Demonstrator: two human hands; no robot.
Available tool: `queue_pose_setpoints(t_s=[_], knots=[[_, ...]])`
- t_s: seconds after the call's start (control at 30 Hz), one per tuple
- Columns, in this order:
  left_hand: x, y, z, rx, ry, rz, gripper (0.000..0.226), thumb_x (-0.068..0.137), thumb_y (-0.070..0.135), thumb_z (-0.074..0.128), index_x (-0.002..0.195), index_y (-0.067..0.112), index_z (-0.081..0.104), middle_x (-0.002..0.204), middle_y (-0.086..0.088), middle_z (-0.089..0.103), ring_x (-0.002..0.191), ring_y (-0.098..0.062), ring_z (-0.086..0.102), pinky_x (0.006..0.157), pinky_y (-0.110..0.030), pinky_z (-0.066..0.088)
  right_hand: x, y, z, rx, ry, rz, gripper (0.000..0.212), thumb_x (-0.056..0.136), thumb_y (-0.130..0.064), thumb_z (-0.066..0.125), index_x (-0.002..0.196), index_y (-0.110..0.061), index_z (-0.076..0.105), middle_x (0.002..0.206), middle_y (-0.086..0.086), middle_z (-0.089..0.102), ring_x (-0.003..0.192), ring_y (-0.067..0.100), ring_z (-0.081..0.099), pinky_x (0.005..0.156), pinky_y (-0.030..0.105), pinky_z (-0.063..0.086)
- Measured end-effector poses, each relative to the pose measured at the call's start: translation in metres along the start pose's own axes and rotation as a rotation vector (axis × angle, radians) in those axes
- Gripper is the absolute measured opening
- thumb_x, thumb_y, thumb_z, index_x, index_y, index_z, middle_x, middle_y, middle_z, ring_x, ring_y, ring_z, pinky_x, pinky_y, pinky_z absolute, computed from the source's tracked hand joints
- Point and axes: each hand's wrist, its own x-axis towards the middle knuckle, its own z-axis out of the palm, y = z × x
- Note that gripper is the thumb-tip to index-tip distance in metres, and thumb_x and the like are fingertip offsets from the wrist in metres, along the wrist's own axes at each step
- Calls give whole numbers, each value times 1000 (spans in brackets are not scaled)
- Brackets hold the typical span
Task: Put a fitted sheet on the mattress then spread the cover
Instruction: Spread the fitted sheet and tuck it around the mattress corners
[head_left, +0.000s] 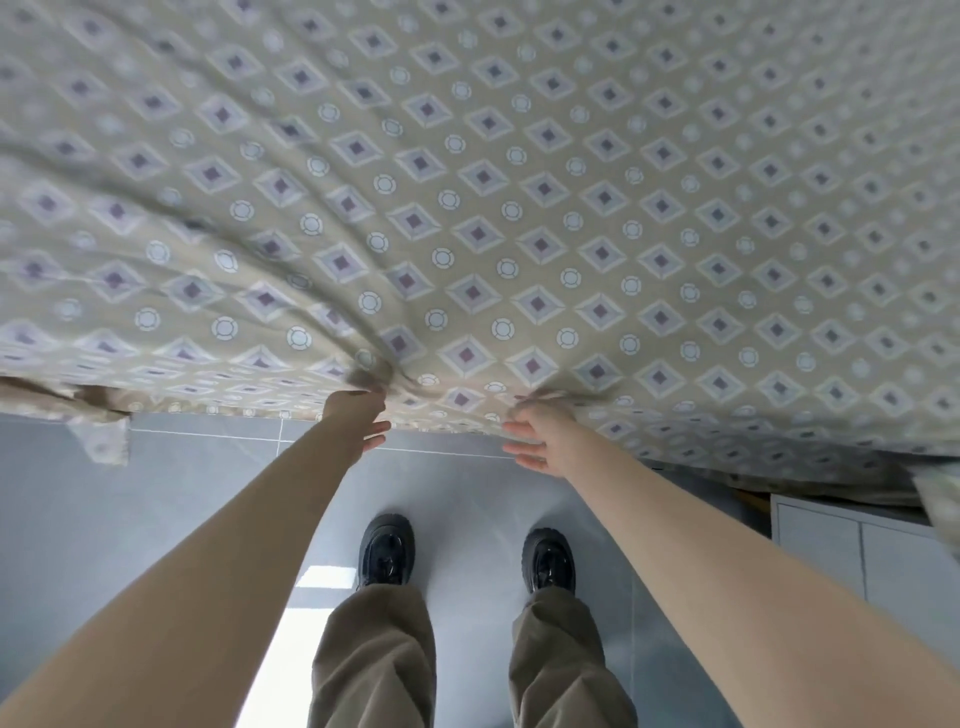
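While both bare arms reach straight forward, the sheet (519, 208) fills the whole upper part of the view. It is a beige cloth printed with purple-centred diamonds and pale rings, spread out wide, and its near edge runs across right at the hands.

The left hand (358, 415) meets that edge left of the sheet's middle. The cloth bunches into a tight knot at the top of the hand, and long folds fan away up and to the left across the sheet. The thumb and forefinger are buried in the bunch and pinch it, while the lower fingers (378, 434) stick out straight below the edge.

The right hand (537, 428) is at the same edge, a little to the right of the left hand and apart from it. Its knuckles touch a small pucker of cloth, and its fingers (519, 447) splay loosely below the edge. Motion blur hides whether it has any cloth in its grasp, so I cannot tell.

Near the left end of the sheet's near edge a loose flap (106, 439) hangs down. Below the sheet's edge lies a grey tiled floor (156, 493). Two black shoes (387, 551) stand on it under khaki trousers (374, 660), directly below the hands. Under the sheet's right end a white cabinet (831, 540) shows, partly beneath the overhanging cloth.
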Motion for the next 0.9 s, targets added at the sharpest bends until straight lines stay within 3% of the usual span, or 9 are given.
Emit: queue_pose_setpoints(t_s=[0.13, 0.2, 0.3, 0.37, 0.47, 0.57, 0.63, 0.77, 0.9], knots=[[-9, 1, -39, -62, 55, 21, 30, 98, 16, 48, 126, 4, 52, 101, -6, 56, 78, -22, 58, 82, -35, 46, -15, 1, 19, -102, -18, -69, 32, 100, -21, 43, 130, -15, 51, 109, -2, 67, 77, 18, 63, 80, 32, 47], [-15, 3, -60, -96, 76, 32, 30, 99, 16, 47, 126, 5, 52, 106, -7, 55, 83, -24, 58, 79, -34, 47, -26, -1, 37, -136, -51, -104, 33, 99, -24, 47, 130, -13, 52, 114, -1, 66, 88, 21, 64, 82, 32, 47], [-23, 8, -92, -135, 84, 46, 30, 99, 15, 45, 126, 5, 52, 108, -7, 55, 83, -24, 59, 69, -31, 47, -51, -11, 70, -189, -78, -151, 31, 98, -26, 51, 126, -13, 55, 124, 4, 64, 111, 26, 63, 98, 35, 46], [-28, 13, -118, -166, 84, 62, 30, 99, 16, 45, 127, 6, 51, 109, -7, 54, 79, -22, 58, 72, -32, 48, -69, -19, 96, -221, -90, -195, 29, 98, -24, 50, 124, -12, 57, 123, 5, 65, 103, 24, 65, 90, 30, 49], [-34, 22, -157, -200, 80, 71, 31, 99, 16, 46, 128, 6, 51, 109, -7, 55, 88, -24, 58, 82, -35, 47, -94, -29, 135, -279, -99, -251, 27, 97, -22, 49, 121, -13, 59, 117, 2, 68, 92, 21, 64, 68, 24, 46], [-40, 32, -208, -228, 77, 86, 30, 99, 16, 46, 127, 7, 51, 109, -6, 57, 83, -23, 60, 77, -35, 49, -119, -39, 180, -319, -106, -317, 24, 97, -23, 51, 117, -14, 60, 105, -1, 69, 88, 20, 65, 70, 25, 48], [-42, 36, -241, -242, 85, 100, 30, 99, 16, 47, 127, 8, 52, 109, -6, 58, 76, -19, 60, 72, -32, 49, -133, -45, 209, -349, -90, -369, 18, 96, -23, 51, 108, -16, 61, 100, -3, 69, 87, 19, 66, 79, 29, 52], [-47, 40, -304, -298, 123, 104, 27, 100, 17, 45, 125, 10, 52, 109, -5, 58, 80, -20, 60, 72, -31, 48, -158, -53, 271, -471, -80, -543, 18, 95, -19, 46, 102, -19, 62, 95, -4, 69, 72, 13, 60, 63, 21, 47], [-46, 47, -344, -376, 132, 77, 19, 99, 15, 44, 116, 13, 52, 109, -5, 58, 79, -20, 61, 70, -29, 48, -174, -63, 317, -607, -76, -648, 23, 92, -12, 42, 95, -23, 62, 102, -4, 70, 74, 12, 60, 60, 18, 45]])
